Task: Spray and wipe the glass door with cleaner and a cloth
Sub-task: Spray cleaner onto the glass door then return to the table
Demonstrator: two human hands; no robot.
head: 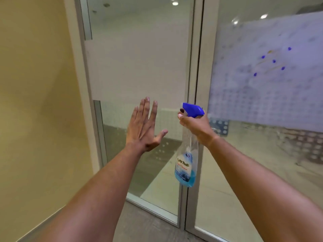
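- The glass door (139, 67) fills the view ahead, a second pane (262, 119) to its right. No cloth is in view, so any spray could run down and streak unwiped.
- The yellow wall (35, 84) crowds the left edge, limiting a wide wipe there.
- The left hand (145, 126) is empty, fingers spread flat toward the glass; bare skin may smear it.
- The spray bottle (187, 154) hangs in the right hand (195, 126), fingers wrapped around its neck under the blue nozzle (193, 110), which points leftward and could wet the left hand.

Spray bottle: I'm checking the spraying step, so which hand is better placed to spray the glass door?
Right hand: it grips the spray bottle at the trigger, nozzle near the glass door. Left hand is open, empty.
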